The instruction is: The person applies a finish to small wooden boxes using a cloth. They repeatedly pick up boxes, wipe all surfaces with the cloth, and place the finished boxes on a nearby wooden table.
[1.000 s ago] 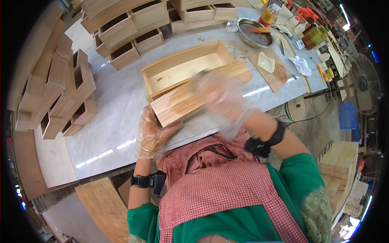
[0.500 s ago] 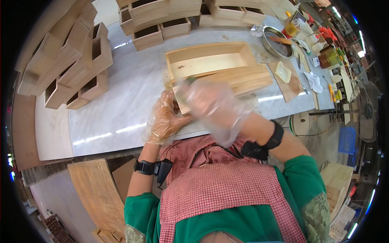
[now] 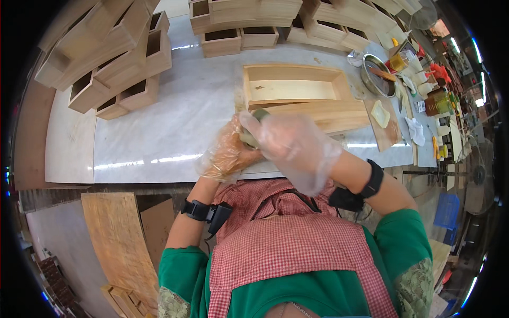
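A wooden box lies tilted near the table's front edge, one long side facing up and its left end under my hands. My left hand, in a clear plastic glove, grips that left end, fingers curled and partly hidden. My right hand, gloved too and smeared by motion, is closed round a grey-green pad at the same end; how the pad meets the wood is mostly covered. Just behind, touching or nearly so, an open shallow wooden box shows its pale inside, with a dark knot.
Stacked wooden boxes stand at the left, more along the back. To the right are a metal bowl with a brush in it, a board bearing a pale dish, a white cloth and several bottles.
The whole view has shifted, so the table sits further right. My right hand has moved slightly with the pad against the box end, covering more of it; my left hand keeps its grip.
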A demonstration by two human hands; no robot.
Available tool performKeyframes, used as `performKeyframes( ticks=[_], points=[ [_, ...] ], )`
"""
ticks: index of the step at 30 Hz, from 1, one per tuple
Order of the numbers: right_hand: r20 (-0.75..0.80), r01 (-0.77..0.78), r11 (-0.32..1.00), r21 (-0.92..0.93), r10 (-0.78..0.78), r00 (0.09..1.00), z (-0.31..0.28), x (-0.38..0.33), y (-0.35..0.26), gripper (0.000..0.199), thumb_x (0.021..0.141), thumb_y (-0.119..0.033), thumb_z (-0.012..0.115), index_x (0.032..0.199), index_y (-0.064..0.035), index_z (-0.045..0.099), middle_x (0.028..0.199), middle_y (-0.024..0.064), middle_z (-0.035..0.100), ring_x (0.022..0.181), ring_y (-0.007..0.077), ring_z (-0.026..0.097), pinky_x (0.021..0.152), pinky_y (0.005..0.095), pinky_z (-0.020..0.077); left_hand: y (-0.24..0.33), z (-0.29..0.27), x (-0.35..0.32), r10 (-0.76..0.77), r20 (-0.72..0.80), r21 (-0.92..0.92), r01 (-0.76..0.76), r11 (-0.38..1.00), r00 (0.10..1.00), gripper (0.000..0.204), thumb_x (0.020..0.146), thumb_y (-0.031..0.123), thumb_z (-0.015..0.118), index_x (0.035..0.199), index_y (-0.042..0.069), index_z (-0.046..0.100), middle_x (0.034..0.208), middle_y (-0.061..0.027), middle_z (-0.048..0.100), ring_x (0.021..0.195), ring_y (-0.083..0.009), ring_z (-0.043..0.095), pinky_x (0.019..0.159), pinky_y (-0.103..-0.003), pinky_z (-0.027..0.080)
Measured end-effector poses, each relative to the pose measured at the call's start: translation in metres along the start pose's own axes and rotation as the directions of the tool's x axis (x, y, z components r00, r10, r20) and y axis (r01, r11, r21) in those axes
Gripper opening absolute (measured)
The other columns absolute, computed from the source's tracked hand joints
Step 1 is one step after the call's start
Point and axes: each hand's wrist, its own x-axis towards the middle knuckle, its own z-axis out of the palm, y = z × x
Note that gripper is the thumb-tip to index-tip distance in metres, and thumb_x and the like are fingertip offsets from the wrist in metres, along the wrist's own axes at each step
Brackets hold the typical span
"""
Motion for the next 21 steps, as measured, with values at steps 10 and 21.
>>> performKeyframes(
  ticks=[10,21],
  points=[
    [-0.178,0.156,0.986,0.056,-0.144,0.973,0.011,0.021,0.017,0.022,0.093,-0.014,0.058,0.112,-0.0037,0.056,0.084,0.0171,0.065,0.075,0.0349,0.067,0.064,0.0435,0.0556,0.002,-0.001,0.002,-0.007,0.067,0.139,-0.003,0.99,0.998,0.077,0.073,0.037,0.089,0.131,0.001,0.054,0.115,-0.0194,0.063,0.091,-0.0335,0.067,0.08,-0.042,0.057],
    [-0.364,-0.188,0.844,-0.502,-0.009,0.931,0.051,-0.073,0.032,0.024,0.092,-0.006,0.059,0.116,-0.0028,0.06,0.065,0.0061,0.049,0.056,0.0216,0.055,0.05,0.0379,0.0463,0.031,0.004,0.011,-0.156,0.057,0.068,0.152,0.986,0.986,0.074,0.071,0.037,0.091,0.128,0.003,0.057,0.111,-0.0162,0.063,0.09,-0.027,0.066,0.078,-0.036,0.058]
  ],
)
